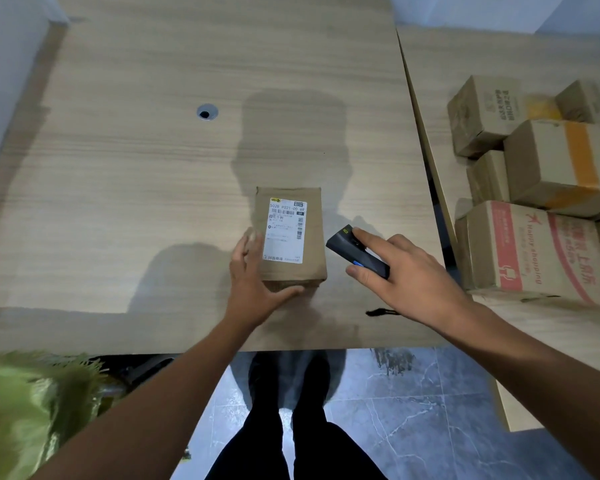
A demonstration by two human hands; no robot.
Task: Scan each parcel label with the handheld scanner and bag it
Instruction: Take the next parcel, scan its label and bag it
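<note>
A small brown cardboard parcel (293,265) lies flat on the wooden table (153,168), its white shipping label (285,230) facing up. My left hand (253,282) grips the parcel's left side and near corner. My right hand (402,268) holds a black handheld scanner (355,251) just right of the parcel, its front end pointing toward the label. A black wrist strap (378,312) trails from under my right wrist.
Several taped cardboard boxes (548,202) are stacked on the adjoining table at the right. A green woven bag (25,410) sits at the lower left below the table edge. A round cable hole (207,112) is in the tabletop. My feet stand on grey tiles.
</note>
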